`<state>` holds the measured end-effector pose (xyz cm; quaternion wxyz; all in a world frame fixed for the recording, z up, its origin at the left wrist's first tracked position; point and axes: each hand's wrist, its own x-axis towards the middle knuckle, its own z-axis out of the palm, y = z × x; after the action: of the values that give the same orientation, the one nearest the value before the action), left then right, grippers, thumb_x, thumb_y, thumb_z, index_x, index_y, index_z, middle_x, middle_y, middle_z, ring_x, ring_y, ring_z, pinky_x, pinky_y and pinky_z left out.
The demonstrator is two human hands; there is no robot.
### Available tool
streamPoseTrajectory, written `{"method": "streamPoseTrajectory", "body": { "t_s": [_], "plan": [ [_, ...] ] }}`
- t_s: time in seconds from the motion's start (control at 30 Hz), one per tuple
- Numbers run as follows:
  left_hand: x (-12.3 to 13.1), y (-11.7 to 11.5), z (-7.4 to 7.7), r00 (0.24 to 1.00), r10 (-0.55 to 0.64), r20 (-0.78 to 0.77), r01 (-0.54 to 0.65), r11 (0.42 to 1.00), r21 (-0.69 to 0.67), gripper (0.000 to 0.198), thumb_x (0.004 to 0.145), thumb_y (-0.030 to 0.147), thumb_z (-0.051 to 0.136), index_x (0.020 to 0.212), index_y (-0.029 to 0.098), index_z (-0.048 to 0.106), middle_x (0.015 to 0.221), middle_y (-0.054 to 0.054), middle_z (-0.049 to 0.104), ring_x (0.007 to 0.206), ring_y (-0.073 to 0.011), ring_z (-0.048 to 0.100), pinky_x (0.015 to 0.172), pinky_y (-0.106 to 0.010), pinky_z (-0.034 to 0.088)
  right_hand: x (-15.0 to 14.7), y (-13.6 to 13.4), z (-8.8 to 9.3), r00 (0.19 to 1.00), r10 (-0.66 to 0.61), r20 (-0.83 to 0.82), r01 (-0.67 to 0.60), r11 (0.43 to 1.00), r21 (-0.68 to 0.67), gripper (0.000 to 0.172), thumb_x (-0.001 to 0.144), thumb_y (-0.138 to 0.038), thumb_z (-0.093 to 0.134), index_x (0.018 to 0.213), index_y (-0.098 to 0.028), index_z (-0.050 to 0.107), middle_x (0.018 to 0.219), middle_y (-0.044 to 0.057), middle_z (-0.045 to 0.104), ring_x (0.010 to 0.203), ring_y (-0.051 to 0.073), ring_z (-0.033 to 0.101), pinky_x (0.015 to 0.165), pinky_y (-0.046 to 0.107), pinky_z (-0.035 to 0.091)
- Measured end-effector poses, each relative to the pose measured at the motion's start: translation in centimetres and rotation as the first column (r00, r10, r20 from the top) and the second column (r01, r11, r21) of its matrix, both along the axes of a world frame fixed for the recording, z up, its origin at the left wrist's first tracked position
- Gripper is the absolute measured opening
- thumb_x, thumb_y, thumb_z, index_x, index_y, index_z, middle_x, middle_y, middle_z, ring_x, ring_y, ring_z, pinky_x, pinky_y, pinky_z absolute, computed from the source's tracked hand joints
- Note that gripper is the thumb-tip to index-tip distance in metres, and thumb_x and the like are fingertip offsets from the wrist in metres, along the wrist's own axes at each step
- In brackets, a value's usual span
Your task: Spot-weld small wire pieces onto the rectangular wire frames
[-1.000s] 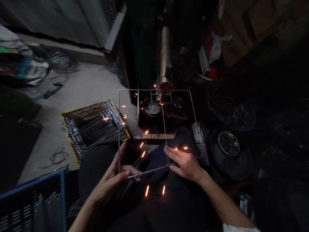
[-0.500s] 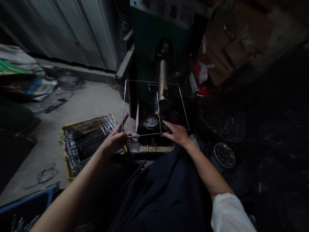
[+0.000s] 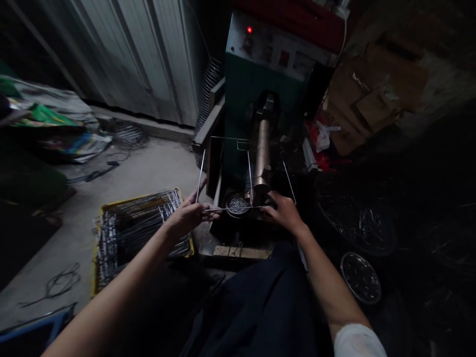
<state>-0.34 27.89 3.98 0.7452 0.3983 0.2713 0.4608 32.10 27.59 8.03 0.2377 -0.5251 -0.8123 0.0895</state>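
My left hand (image 3: 190, 213) grips the near left corner of a thin rectangular wire frame (image 3: 201, 171), its thumb over the wire and some fingers stretched out. At the near side, my right hand (image 3: 285, 213) is closed with its fingertips on the wire. The frame spreads around the thick metal arm (image 3: 263, 144) of a machine, with an inner wire standing just left of that arm. Beneath the near wire, a round dish (image 3: 238, 204) contains many small shiny metal pieces. My right fingers hide part of the space under the arm's end.
The green machine body (image 3: 241, 99) rises ahead, with a red lamp (image 3: 250, 29) lit. A yellow crate (image 3: 97, 258) of wire pieces stands on the floor at left. At right are a dark basin (image 3: 357, 218) and a round clear-rimmed dish (image 3: 360, 277). Cardboard (image 3: 375, 104) lies behind.
My view has tilted up, showing more of the machine and the red lamp. The wire frame, still in both hands, has tipped flatter and sits lower against the metal arm.
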Motion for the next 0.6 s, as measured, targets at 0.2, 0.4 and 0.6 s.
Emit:
{"method": "streamPoseTrajectory", "body": {
  "t_s": [0.2, 0.4, 0.6],
  "plan": [
    [0.1, 0.2, 0.6, 0.999, -0.001, -0.043, 0.001, 1.000, -0.002, 0.105, 0.078, 0.011, 0.065, 0.155, 0.025, -0.006, 0.075, -0.004, 0.075, 0.074, -0.0244, 0.075, 0.066, -0.030, 0.059, 0.2, 0.1, 0.2, 1.000, -0.031, 0.001, 0.031, 0.999, -0.010, 0.063, 0.083, -0.029, 0.075, 0.140, -0.026, 0.049, 0.114, 0.006, 0.071, 0.098, 0.024, 0.070, 0.085, 0.033, 0.054],
    [0.1, 0.5, 1.0, 0.997, 0.028, -0.077, -0.028, 1.000, 0.001, 0.106, 0.077, 0.010, 0.066, 0.155, 0.028, -0.004, 0.071, -0.001, 0.074, 0.072, -0.0253, 0.075, 0.063, -0.031, 0.059, 0.1, 0.0, 0.3, 0.999, -0.043, -0.016, 0.043, 0.999, -0.007, 0.068, 0.082, -0.031, 0.076, 0.143, -0.025, 0.046, 0.104, 0.005, 0.073, 0.094, 0.024, 0.070, 0.082, 0.031, 0.054],
    [0.1, 0.5, 1.4, 0.993, 0.047, -0.105, -0.047, 0.999, -0.001, 0.103, 0.077, 0.017, 0.069, 0.156, 0.028, 0.003, 0.070, 0.000, 0.073, 0.071, -0.0242, 0.074, 0.063, -0.030, 0.057, 0.0, 0.2, -0.3, 0.999, -0.026, -0.029, 0.026, 1.000, 0.010, 0.069, 0.084, -0.032, 0.075, 0.145, -0.024, 0.044, 0.109, 0.006, 0.071, 0.093, 0.024, 0.069, 0.082, 0.031, 0.054]
  ]
}}
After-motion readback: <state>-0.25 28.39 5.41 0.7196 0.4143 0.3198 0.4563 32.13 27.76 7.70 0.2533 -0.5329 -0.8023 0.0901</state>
